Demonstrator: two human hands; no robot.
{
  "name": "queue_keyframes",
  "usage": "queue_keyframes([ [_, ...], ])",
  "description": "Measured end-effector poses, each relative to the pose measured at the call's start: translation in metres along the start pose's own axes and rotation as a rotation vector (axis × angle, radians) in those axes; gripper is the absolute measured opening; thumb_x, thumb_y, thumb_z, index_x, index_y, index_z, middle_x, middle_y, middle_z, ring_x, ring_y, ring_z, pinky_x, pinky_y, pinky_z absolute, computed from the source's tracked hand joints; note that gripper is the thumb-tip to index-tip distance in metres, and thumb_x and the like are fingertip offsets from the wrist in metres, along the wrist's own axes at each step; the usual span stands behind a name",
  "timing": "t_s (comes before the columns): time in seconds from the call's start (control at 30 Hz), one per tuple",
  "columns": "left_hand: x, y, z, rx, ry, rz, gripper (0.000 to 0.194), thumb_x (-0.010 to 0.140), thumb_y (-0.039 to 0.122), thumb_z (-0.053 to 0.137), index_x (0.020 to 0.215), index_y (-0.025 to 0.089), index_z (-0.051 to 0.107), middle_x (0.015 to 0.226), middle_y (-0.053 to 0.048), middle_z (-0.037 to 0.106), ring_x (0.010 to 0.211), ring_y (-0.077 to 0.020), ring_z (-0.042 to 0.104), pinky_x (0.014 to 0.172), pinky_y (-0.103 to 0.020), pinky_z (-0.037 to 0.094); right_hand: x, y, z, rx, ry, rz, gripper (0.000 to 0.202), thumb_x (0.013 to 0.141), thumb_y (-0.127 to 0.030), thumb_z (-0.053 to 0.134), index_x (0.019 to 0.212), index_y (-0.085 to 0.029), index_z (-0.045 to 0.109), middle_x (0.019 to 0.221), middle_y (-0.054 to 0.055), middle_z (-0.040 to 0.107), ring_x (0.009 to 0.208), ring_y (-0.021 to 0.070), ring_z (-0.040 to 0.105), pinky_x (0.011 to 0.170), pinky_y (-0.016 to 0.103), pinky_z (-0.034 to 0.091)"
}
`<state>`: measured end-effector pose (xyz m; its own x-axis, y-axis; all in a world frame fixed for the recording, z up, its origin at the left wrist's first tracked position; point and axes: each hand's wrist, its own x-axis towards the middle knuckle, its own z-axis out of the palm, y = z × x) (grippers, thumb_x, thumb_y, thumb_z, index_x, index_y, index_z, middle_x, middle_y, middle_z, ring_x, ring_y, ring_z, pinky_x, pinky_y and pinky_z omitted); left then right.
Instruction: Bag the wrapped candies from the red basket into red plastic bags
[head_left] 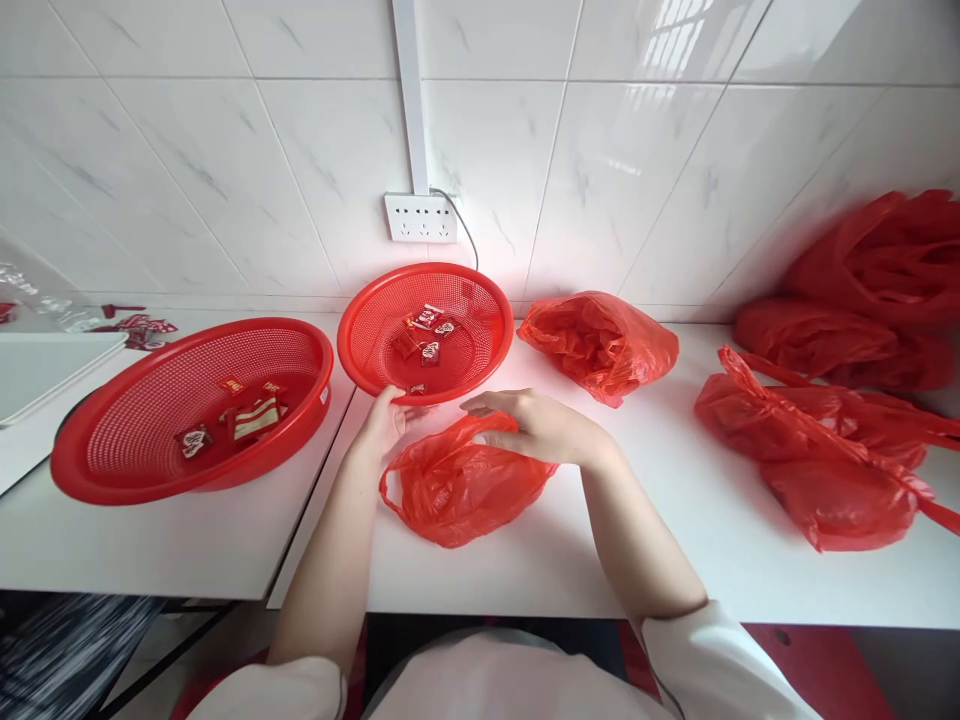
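My left hand [388, 420] is at the near rim of the middle red basket [352, 345], thumb at the rim and fingers apart beneath it; whether it grips the rim is unclear. Several small red packets [430, 352] lie in that basket. My right hand [517, 425] is above the far right side of an opened red plastic bag [465, 490], its fingers curved and apart, nothing visible in them. The bag lies crumpled on the white table [480, 590], just in front of the basket.
A larger red basket [97, 480] with several packets stands at the left. Another red bag [600, 345] lies behind my right hand. More red bags [832, 470] are piled at the right. A socket strip [421, 218] is on the tiled wall.
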<state>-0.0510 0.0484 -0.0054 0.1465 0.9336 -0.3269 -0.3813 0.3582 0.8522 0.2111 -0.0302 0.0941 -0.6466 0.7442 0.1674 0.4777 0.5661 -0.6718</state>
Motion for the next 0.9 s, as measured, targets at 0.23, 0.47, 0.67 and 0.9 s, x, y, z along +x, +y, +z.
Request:
queue_keyframes([
  [0.23,-0.001,-0.021,0.005,-0.106,-0.028,0.022,0.013,0.071,0.017,0.053,0.078,0.012,0.063,0.084,-0.007,0.071,0.079,-0.0183,0.068,0.077,-0.031,0.055,-0.005,0.022,-0.004,-0.052,0.016,0.095,0.037,0.09,-0.031,0.055,0.127,-0.025,0.057,0.12,0.004,0.066,0.107,0.0204,0.063,0.092,0.035,0.05],
  [0.47,-0.009,-0.026,0.011,-0.042,-0.117,0.048,0.02,0.067,0.02,0.058,0.082,0.01,0.066,0.085,-0.01,0.072,0.092,-0.0275,0.068,0.083,-0.04,0.054,0.008,0.037,0.01,-0.146,0.131,0.054,0.035,0.089,-0.025,0.055,0.123,-0.022,0.058,0.122,0.009,0.063,0.108,0.0224,0.061,0.092,0.038,0.049],
  [0.67,-0.018,-0.032,0.025,-0.017,-0.215,0.009,0.029,0.068,0.02,0.058,0.093,0.009,0.069,0.086,-0.01,0.073,0.093,-0.0287,0.068,0.085,-0.041,0.052,0.021,0.048,0.03,-0.206,0.103,0.077,0.033,0.092,-0.029,0.052,0.123,-0.02,0.056,0.118,0.011,0.062,0.107,0.0232,0.061,0.09,0.038,0.049],
  [0.9,-0.024,-0.046,0.032,-0.052,-0.298,-0.063,0.035,0.072,0.015,0.055,0.104,0.011,0.066,0.097,-0.011,0.071,0.092,-0.0271,0.068,0.082,-0.04,0.052,0.042,0.064,0.063,-0.357,0.223,0.062,0.076,0.09,-0.055,0.047,0.148,-0.012,0.024,0.144,0.02,0.044,0.139,0.0304,0.033,0.116,0.059,0.003],
])
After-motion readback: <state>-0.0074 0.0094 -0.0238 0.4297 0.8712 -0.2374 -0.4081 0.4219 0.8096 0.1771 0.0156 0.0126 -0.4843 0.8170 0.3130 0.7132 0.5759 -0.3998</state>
